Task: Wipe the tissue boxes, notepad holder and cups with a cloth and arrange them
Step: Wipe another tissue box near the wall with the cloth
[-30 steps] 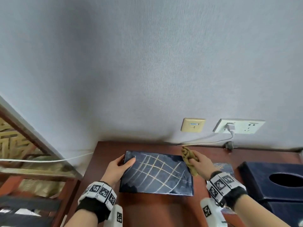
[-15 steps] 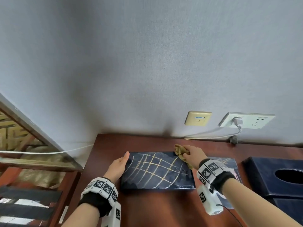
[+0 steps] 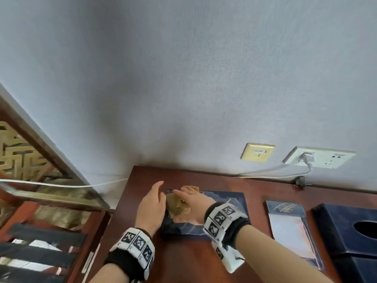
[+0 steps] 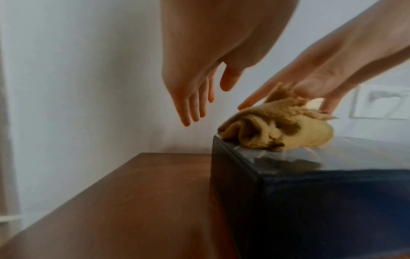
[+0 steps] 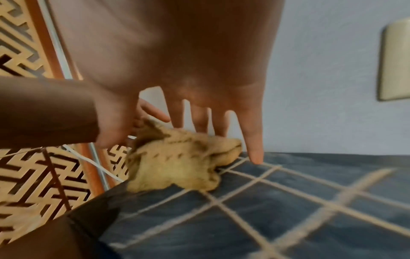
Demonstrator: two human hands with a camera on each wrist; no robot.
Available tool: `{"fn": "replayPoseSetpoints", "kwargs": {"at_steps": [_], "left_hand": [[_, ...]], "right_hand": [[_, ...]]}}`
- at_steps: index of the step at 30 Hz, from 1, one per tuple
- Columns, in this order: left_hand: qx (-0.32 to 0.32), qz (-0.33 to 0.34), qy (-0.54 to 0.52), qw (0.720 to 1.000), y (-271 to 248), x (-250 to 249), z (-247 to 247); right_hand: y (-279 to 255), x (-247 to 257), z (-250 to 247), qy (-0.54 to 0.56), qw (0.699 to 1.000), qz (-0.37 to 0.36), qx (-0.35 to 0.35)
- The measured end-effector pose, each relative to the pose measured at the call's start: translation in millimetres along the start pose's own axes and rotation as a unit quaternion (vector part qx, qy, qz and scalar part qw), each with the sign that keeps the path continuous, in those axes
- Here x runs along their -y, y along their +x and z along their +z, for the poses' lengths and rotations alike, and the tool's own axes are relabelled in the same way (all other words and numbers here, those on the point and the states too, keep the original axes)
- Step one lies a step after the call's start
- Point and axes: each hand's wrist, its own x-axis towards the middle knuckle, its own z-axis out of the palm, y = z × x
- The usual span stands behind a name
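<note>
Head: 2 tissue boxes (image 3: 224,213), 1 cloth (image 3: 177,205)

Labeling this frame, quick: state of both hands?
Left hand: open, fingers straight, beside the box, holding nothing.
Right hand: open, straight fingers pressing the cloth onto the box.

We see black wristbands (image 3: 130,260) on both bare forearms, each with white tag-printed blocks and a white wrist camera (image 3: 228,256).
</note>
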Motion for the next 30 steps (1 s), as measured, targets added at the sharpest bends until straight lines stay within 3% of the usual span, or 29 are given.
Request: {"fn": "replayPoseSetpoints", "kwargs": {"at_steps": [5,8,10,13,15,18,23,27,28,30], "left_hand": [[0.035,0.163,0.058,0.984,-9.0,-18.2,23.7],[0.112,0.194,0.181,0.958,-3.8,-16.0,45.9],[0.134,0.210,0.262,0.932,0.2,-12.0,51.5],[0.175,0.213,0.303,0.912,4.1,-1.1,48.8],[0.189,0.253,0.305,0.898,2.8,8.6,45.7],[0.165,0.332,0.296,0.880,-4.6,24.4,38.3],[0.126,0.400,0.247,0.874,-26.3,45.0,35.2],[0.127,0.505,0.220,0.825,-38.7,60.7,27.8],[0.127,0.506,0.211,0.826,-34.7,60.3,21.4],[0.094,0.463,0.182,0.862,-16.7,53.8,12.6]], "right_hand": [[-38.4,-68.6,-20.9,0.005,0.997,0.082,0.005],[-67.6,-112.9,-16.8,-0.082,0.985,0.144,0.057],[-78.2,-126.2,-6.6,-0.130,0.979,0.145,0.067],[-74.2,-128.1,-0.7,-0.185,0.974,0.123,0.043],[-70.3,-127.5,-2.0,-0.216,0.969,0.114,0.041],[-69.5,-130.6,-2.1,-0.204,0.972,0.113,0.033],[-70.6,-127.2,-2.1,-0.188,0.975,0.113,0.023],[-70.0,-123.9,-2.2,-0.178,0.977,0.116,0.023],[-69.6,-123.2,-2.4,-0.178,0.977,0.117,0.024],[-69.3,-122.0,-3.2,-0.182,0.976,0.117,0.027]]}}
